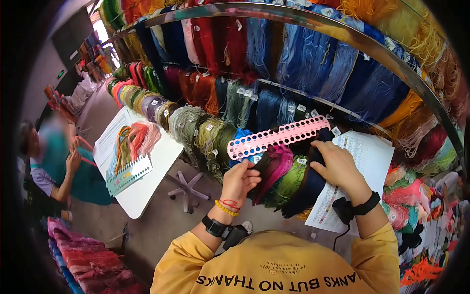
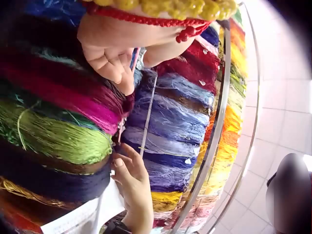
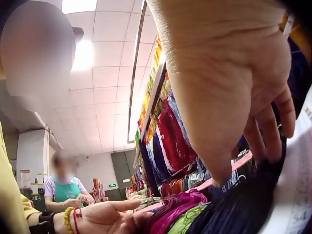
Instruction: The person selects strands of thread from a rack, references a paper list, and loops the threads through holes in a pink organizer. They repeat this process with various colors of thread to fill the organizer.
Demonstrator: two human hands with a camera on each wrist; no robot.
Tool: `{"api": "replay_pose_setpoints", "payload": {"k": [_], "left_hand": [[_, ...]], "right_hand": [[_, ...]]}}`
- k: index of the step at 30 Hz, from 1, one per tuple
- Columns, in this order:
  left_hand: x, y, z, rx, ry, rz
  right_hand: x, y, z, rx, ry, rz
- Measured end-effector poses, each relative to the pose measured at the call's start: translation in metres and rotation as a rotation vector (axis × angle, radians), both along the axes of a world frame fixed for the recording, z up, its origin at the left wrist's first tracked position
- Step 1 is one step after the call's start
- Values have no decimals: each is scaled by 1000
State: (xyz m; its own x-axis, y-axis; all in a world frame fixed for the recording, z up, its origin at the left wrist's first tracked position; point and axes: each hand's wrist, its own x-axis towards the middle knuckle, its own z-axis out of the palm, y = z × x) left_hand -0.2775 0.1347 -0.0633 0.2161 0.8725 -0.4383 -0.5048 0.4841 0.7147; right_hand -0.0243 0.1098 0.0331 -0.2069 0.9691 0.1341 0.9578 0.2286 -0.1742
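Standing at a tall rack of hanging yarn, with the metal rail [image 1: 342, 32] curving overhead. A pink card [image 1: 279, 137] with rows of punched holes sits against the rack at centre, tilted, its right end higher. Three skeins hang from its lower edge: magenta skein [image 1: 276, 166] on the left, green skein [image 1: 290, 182] in the middle, navy skein [image 1: 307, 185] on the right, all touching one another. Left hand [image 1: 238, 180] is under the card's left end; its fingers [image 2: 109, 58] are curled and pinch the head of the magenta skein just below the card. Beaded and red cord bracelets on that wrist. Right hand [image 1: 338, 165] is at the card's right end, fingers [image 3: 273, 131] bent round the top of the navy skein, gripping it, thumb pointing left along it. Behind the right hand, a printed colour chart [image 1: 364, 157] lies against the yarn, its lower edge near the wrist. Left of the rack, farther off, a white surface [image 1: 152, 183] carries a sheet of paper and a teal card [image 1: 128, 174] strung with orange, pink and green threads. A second person [image 1: 58, 161] in a teal apron sits at the far left. Folded pink and red cloth [image 1: 88, 259] is stacked on the floor, near left.
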Motion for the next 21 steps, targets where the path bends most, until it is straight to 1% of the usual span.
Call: {"api": "replay_pose_setpoints", "payload": {"k": [2, 4, 8, 9, 11, 13, 14, 17, 18, 21], "left_hand": [[-18, -7, -18, 17, -12, 65], [-32, -11, -29, 13, 7, 144], [-48, -19, -20, 119, 111, 247], [-55, -18, -22, 150, 128, 235], [-62, -15, -15, 172, 169, 211], [-75, -3, -9, 216, 144, 161], [-82, 5, -1, 254, 128, 142], [-112, 32, 20, 391, 80, 94], [-124, 41, 30, 431, 81, 73], [-161, 68, 53, 553, 97, 35]], "right_hand": [[0, 0, 0, -8, -34, 25], [0, -8, 10, -15, -58, 49], [-5, -29, 37, -53, -41, 137], [-9, -37, 48, -84, -20, 159], [-23, -49, 68, -113, 11, 269], [-41, -50, 89, -162, 174, 358], [-52, -48, 96, -191, 252, 402], [-97, -24, 115, -10, 376, 494], [-118, -13, 123, 2, 469, 490], [-183, 47, 129, 103, 552, 582]]}}
